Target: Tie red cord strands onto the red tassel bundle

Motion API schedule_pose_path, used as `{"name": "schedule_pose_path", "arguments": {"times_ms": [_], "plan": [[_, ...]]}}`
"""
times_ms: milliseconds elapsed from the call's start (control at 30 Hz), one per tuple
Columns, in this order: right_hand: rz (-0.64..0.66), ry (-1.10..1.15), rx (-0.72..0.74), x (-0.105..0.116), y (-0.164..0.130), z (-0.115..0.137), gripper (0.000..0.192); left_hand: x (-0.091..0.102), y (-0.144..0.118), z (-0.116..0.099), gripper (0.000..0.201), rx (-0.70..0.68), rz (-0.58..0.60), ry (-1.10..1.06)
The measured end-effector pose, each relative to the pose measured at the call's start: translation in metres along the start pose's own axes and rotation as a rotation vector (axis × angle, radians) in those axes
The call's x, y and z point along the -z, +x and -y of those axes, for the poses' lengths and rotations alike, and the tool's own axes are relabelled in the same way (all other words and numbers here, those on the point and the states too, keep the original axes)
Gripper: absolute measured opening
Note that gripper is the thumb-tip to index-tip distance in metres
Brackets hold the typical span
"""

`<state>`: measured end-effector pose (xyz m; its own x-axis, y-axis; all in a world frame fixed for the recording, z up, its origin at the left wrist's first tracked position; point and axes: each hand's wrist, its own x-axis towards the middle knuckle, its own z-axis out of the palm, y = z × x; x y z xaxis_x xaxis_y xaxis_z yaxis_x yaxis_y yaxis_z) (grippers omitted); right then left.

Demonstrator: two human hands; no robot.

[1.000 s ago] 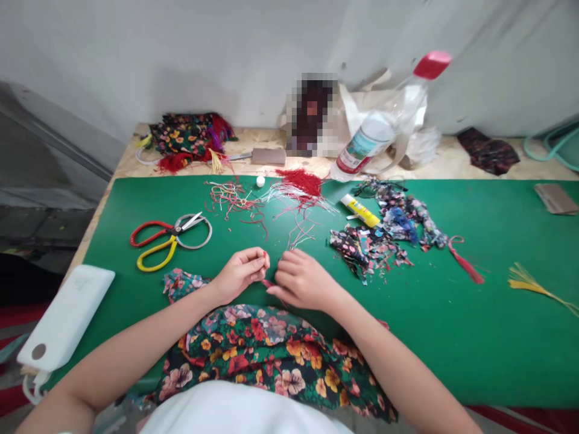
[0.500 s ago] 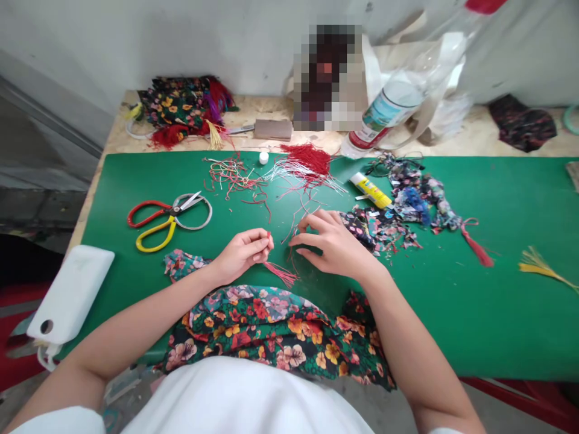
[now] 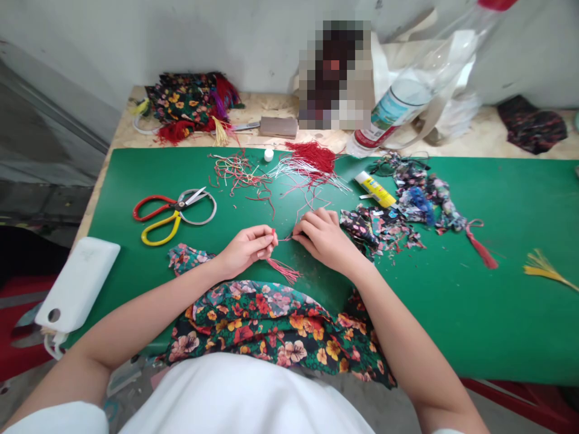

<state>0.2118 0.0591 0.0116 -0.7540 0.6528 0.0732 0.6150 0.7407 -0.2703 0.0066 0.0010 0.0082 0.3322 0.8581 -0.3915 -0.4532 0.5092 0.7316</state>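
Both hands close together, forearms converging; left hand [image 3: 246,248] fingertips pinched, right hand [image 3: 323,238] fingers curled, pinching.

Scissors [image 3: 174,211], glue tube [image 3: 374,188] and white box [image 3: 78,284] lie apart.

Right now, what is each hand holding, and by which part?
Left hand pinches the red tassel at its top; right hand pinches a thin cord end.

**Where things lie on the mat**

The scissors [image 3: 174,211] lie left of the left hand [image 3: 246,248], with the power bank [image 3: 78,284] at the mat's [image 3: 474,313] left edge. The glue stick [image 3: 374,189] lies behind the fabric scraps [image 3: 380,228], right of the right hand [image 3: 323,238]. The thread pile [image 3: 312,160] lies behind both hands. The floral cloth [image 3: 275,328] lies at the near edge.
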Motion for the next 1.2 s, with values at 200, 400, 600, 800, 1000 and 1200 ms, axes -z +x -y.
{"name": "schedule_pose_path", "arguments": {"times_ms": [200, 400, 600, 800, 1000, 1200], "plan": [[-0.054, -0.053, -0.061, -0.007, -0.001, 0.003, 0.02, 0.0, 0.001, 0.0, 0.022, -0.005, 0.009, 0.003], [-0.057, -0.003, -0.065, -0.006, -0.001, 0.006, 0.017, 0.0, 0.001, 0.001, 0.022, -0.01, 0.011, -0.005], [-0.21, 0.184, -0.091, -0.007, -0.001, 0.011, 0.008, -0.001, 0.001, 0.002, 0.022, -0.03, 0.011, 0.012], [-0.37, 0.308, -0.068, -0.013, -0.001, 0.022, 0.01, -0.001, 0.001, 0.003, 0.023, -0.054, -0.01, 0.053], [-0.466, 0.418, -0.121, -0.013, -0.001, 0.039, 0.01, -0.001, 0.001, 0.001, 0.021, -0.065, -0.01, 0.021], [-0.589, 0.489, -0.202, -0.017, -0.006, 0.05, 0.006, 0.0, 0.001, 0.001, 0.019, -0.058, -0.019, -0.019]]}}
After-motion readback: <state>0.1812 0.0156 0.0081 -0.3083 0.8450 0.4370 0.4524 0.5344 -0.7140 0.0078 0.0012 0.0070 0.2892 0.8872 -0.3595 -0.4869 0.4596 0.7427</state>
